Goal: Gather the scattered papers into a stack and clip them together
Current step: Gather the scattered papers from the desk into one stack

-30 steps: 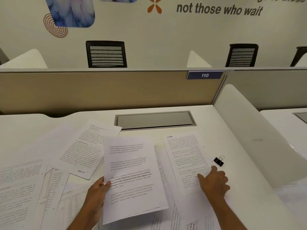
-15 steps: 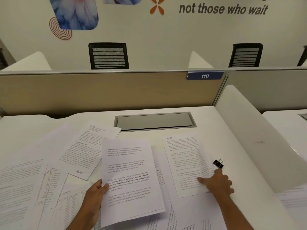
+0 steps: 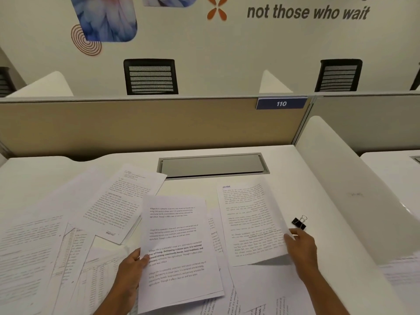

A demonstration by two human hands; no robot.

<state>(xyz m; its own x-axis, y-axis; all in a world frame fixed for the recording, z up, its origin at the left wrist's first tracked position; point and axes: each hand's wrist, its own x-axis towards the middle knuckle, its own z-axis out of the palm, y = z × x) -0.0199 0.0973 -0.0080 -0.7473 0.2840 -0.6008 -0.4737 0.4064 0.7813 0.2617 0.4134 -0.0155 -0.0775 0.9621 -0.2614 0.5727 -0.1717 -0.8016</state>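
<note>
A white desk [image 3: 295, 169] is strewn with printed papers [image 3: 47, 253], most of them overlapping on the left and near side. A grey cable hatch [image 3: 212, 165] is set into the desk behind them, and a tan partition [image 3: 136, 126] with a blue "110" tag [image 3: 281, 103] closes the back. A white side divider [image 3: 354, 189] walls off the right. Two black chairs [image 3: 150, 76] show beyond the partition, against a wall with lettering.

The left hand [image 3: 129, 271] grips a small sheaf [image 3: 179, 248] by its left edge, thumb on top, holding it above the loose sheets below. The right hand [image 3: 301, 248] pinches the right edge of a separate page [image 3: 250, 223], which is raised off the desk on that side and throws a shadow under its near edge. A black binder clip [image 3: 298, 222] lies on the bare desk just beyond the right hand, close to the fingertips but apart from them, and also clear of the page's edge. Nothing sits between the clip and the hand.

Half a second ago the right hand lay flat on that page with its fingers spread; now it has closed on the edge and lifted it. The clip has not moved. The left hand keeps the same hold on the sheaf, which sits a little lower in the view.
</note>
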